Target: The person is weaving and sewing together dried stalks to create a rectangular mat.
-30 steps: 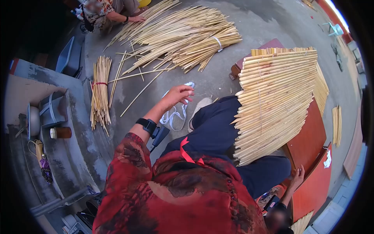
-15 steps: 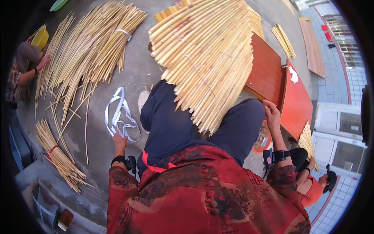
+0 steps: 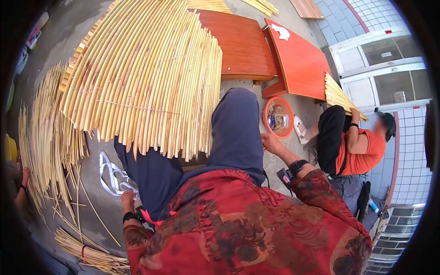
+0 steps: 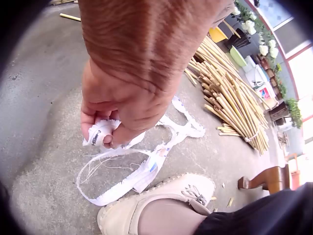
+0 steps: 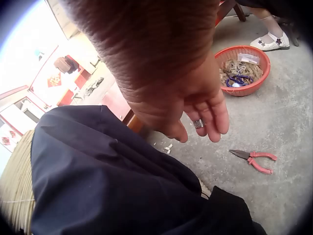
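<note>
My left hand point(image 3: 129, 199) reaches down beside my left leg. In the left wrist view, its thumb and fingers pinch a gathered end of a frayed white cloth strip point(image 4: 142, 181) with small printed marks. The rest of the strip lies in loops on the concrete near a beige shoe point(image 4: 127, 210). My right hand point(image 3: 273, 144) hangs past my right knee, fingers loosely bent and holding nothing. Red-handled pliers point(image 5: 251, 158) lie on the ground below it in the right wrist view. A mat of tied reed stalks point(image 3: 151, 82) spreads over my lap and forward.
Loose stalks point(image 3: 50, 133) and a tied bundle point(image 3: 91, 250) lie on the left. Red-brown tables point(image 3: 243, 43) stand ahead. An orange basket point(image 3: 289, 110) of fibre strands sits on the right, near a seated person point(image 3: 362, 151) holding stalks.
The head view has turned right. My left hand has gone from raised over the strip down to it and now pinches it. My right hand has moved from beside the table to past my right knee.
</note>
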A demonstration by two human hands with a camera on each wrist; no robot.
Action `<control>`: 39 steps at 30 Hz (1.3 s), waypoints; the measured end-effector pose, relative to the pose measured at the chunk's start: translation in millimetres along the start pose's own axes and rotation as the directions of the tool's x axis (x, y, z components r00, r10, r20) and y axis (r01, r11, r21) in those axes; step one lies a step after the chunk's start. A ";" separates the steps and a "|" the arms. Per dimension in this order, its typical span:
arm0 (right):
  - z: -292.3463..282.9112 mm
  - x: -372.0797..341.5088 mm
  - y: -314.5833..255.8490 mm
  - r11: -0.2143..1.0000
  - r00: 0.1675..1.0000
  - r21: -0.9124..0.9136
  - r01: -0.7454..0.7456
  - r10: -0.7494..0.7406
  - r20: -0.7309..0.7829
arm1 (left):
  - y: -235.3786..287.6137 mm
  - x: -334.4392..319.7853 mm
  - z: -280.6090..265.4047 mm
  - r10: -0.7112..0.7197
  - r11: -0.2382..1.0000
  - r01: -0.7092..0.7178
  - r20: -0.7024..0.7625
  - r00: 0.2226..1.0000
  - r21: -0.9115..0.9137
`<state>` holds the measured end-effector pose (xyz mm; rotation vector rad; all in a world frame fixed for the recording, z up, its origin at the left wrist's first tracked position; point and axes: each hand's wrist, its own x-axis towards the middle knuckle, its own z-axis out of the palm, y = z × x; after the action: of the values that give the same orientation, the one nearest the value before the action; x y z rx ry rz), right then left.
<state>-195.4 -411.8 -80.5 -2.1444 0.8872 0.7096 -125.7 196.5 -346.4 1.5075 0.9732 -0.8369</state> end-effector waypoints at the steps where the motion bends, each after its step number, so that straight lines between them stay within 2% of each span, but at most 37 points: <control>1: 0.8 -2.4 -1.7 1.000 1.000 0.000 0.008 -0.008 0.007 | 8.5 -11.7 1.2 0.001 1.000 -0.001 -0.009 1.000 -0.004; 3: -0.2 -3.2 -10.9 1.000 1.000 0.007 0.007 -0.007 -0.024 | 17.9 -25.8 -5.3 0.056 0.989 -0.048 0.051 0.997 -0.142; 4: -1.8 3.8 -6.9 0.995 0.995 0.059 0.076 -0.072 -0.070 | 26.2 -34.1 -7.2 0.081 0.982 -0.078 0.012 0.997 -0.172; 5: -8.7 10.7 -3.8 0.985 0.984 0.125 0.122 -0.103 -0.147 | 30.9 -43.9 -11.7 0.129 0.988 -0.135 -0.079 0.989 -0.076; 6: -12.8 21.2 -3.8 0.968 0.970 0.186 0.171 -0.132 -0.204 | 36.4 -54.5 -16.4 0.150 0.975 -0.168 -0.126 0.981 -0.143; 7: -22.4 12.2 -28.6 0.954 0.954 0.208 0.213 -0.158 -0.255 | 34.8 -56.5 -26.3 0.235 0.947 -0.271 -0.201 0.951 -0.173; 9: -39.7 34.5 -35.2 0.898 0.916 0.302 0.320 -0.212 -0.339 | 44.9 -80.7 -42.6 0.327 0.893 -0.413 -0.371 0.869 -0.180; 11: -62.3 45.6 -54.4 0.825 0.813 0.255 0.505 -0.355 -0.462 | 43.0 -88.1 -58.4 0.360 0.840 -0.499 -0.469 0.807 -0.212; 13: -82.4 49.9 -77.7 0.799 0.769 0.246 0.549 -0.368 -0.524 | 48.4 -110.2 -63.1 0.429 0.902 -0.410 -0.393 0.814 0.136; 14: -90.7 49.2 -90.8 0.772 0.714 0.204 0.602 -0.407 -0.570 | 45.5 -106.7 -63.3 0.425 0.902 -0.345 -0.406 0.809 0.257; 15: -94.7 47.9 -105.6 0.736 0.656 0.166 0.657 -0.448 -0.607 | 39.9 -90.7 -72.7 0.470 0.814 -0.264 -0.318 0.823 0.518; 16: -96.3 42.6 -121.3 0.710 0.613 0.130 0.692 -0.483 -0.626 | 48.1 -103.6 -69.5 0.552 0.720 -0.292 -0.264 0.791 0.630; 17: -98.7 38.2 -133.7 0.682 0.565 0.093 0.725 -0.512 -0.647 | 58.3 -111.2 -66.2 0.595 0.689 -0.329 -0.244 0.766 0.646; 19: -106.7 41.5 -151.6 0.598 0.489 0.060 0.799 -0.590 -0.643 | 88.4 -129.0 -57.2 0.533 0.789 -0.375 -0.239 0.812 0.486; 20: -100.0 31.2 -175.9 0.564 0.481 0.070 0.823 -0.627 -0.613 | 104.9 -140.5 -51.3 0.550 0.796 -0.408 -0.250 0.797 0.448; 21: -84.2 5.8 -197.3 0.532 0.485 0.105 0.840 -0.652 -0.582 | 116.7 -144.6 -48.8 0.676 0.700 -0.481 -0.271 0.686 0.528; 23: -49.3 -30.7 -228.0 0.473 0.471 0.149 0.868 -0.692 -0.548 | 147.1 -148.9 -45.4 0.660 0.742 -0.513 -0.335 0.672 0.432; 24: -31.9 -45.4 -242.3 0.439 0.487 0.211 0.873 -0.807 -0.334 | 158.6 -150.8 -43.5 0.663 0.748 -0.589 -0.383 0.644 0.305; 25: -14.9 -60.2 -252.5 0.416 0.456 0.272 0.867 -0.884 -0.102 | 172.3 -158.9 -39.3 0.638 0.760 -0.618 -0.415 0.649 0.202; 26: 4.4 -74.9 -260.0 0.418 0.432 0.337 0.844 -0.901 0.035 | 186.4 -168.3 -37.5 0.612 0.758 -0.644 -0.450 0.650 0.101; 28: 38.8 -96.6 -275.7 0.456 0.325 0.400 0.795 -0.877 0.354 | 204.6 -171.9 -38.3 0.666 0.718 -0.668 -0.472 0.578 0.195; 29: 51.3 -104.3 -281.0 0.491 0.252 0.385 0.782 -0.813 0.524 | 211.4 -183.6 -37.0 0.600 0.739 -0.672 -0.496 0.628 0.043; 30: 63.3 -110.6 -285.7 0.495 0.214 0.387 0.778 -0.788 0.578 | 219.8 -198.3 -34.7 0.539 0.737 -0.667 -0.501 0.677 -0.110; 31: 71.8 -115.9 -288.9 0.507 0.184 0.382 0.773 -0.755 0.629 | 224.3 -207.5 -33.9 0.494 0.650 -0.707 -0.551 0.672 -0.280; 33: 78.2 -118.8 -295.6 0.537 0.174 0.353 0.766 -0.703 0.690 | 231.1 -215.3 -39.6 0.451 0.592 -0.731 -0.611 0.651 -0.341; 35: 78.1 -119.1 -299.3 0.520 0.144 0.330 0.787 -0.676 0.722 | 237.6 -224.8 -44.5 0.566 0.568 -0.809 -0.643 0.515 -0.148; 36: 75.0 -115.1 -298.4 0.539 0.159 0.326 0.777 -0.669 0.726 | 237.4 -227.1 -45.7 0.667 0.579 -0.811 -0.622 0.412 0.084; 37: 71.5 -111.5 -295.6 0.545 0.167 0.326 0.772 -0.669 0.724 | 234.1 -236.7 -42.4 0.670 0.582 -0.809 -0.614 0.418 0.084; 39: 64.9 -103.9 -286.5 0.605 0.254 0.247 0.757 -0.620 0.742 | 226.1 -258.6 -35.5 0.890 0.388 -0.823 -0.400 0.218 0.414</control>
<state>-55.9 -173.9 64.5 -1.7424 -0.6434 1.0845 -26.5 183.0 -15.9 2.1071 0.2761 0.4730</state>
